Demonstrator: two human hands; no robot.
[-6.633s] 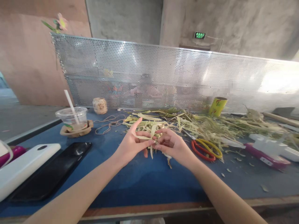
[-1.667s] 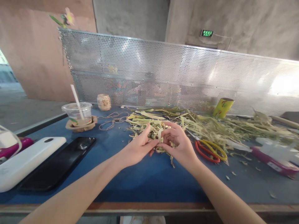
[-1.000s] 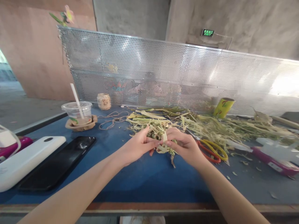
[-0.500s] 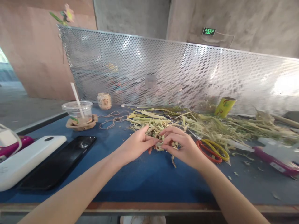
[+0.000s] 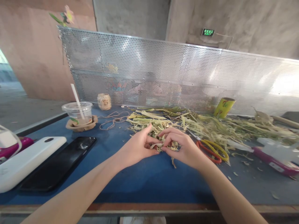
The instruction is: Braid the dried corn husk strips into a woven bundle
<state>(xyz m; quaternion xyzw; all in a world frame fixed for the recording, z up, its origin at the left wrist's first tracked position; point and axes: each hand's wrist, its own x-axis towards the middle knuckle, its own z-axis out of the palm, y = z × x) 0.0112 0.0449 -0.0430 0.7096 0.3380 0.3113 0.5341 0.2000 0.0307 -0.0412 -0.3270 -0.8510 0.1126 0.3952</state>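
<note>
A pale, flat strip of dried plant leaf (image 5: 156,145) runs between my two hands, above the blue tabletop. My left hand (image 5: 137,143) has its thumb and fingers closed around the strip's left part. The thumb and fingertips of my right hand (image 5: 181,143) pinch its right end. Directly behind my fingers lies a heap of shredded dry plant strips (image 5: 155,126), which my hands partly cover. Some curled bits show under my right palm. Beside my right wrist rest scissors (image 5: 211,151) with one red and one yellow handle loop.
Left stand a phone (image 5: 60,163), a white oblong device (image 5: 32,161), a lidded plastic cup (image 5: 79,113) and brown string (image 5: 113,119). To the right are a yellow-green cylinder (image 5: 224,108), more plant strips and a purple-white glue gun (image 5: 273,160). A perforated metal panel (image 5: 149,62) borders the back.
My left fingers and thumb have shifted slightly on the strip, exposing more of it between my hands. The right hand stays almost in place, still pinching.
</note>
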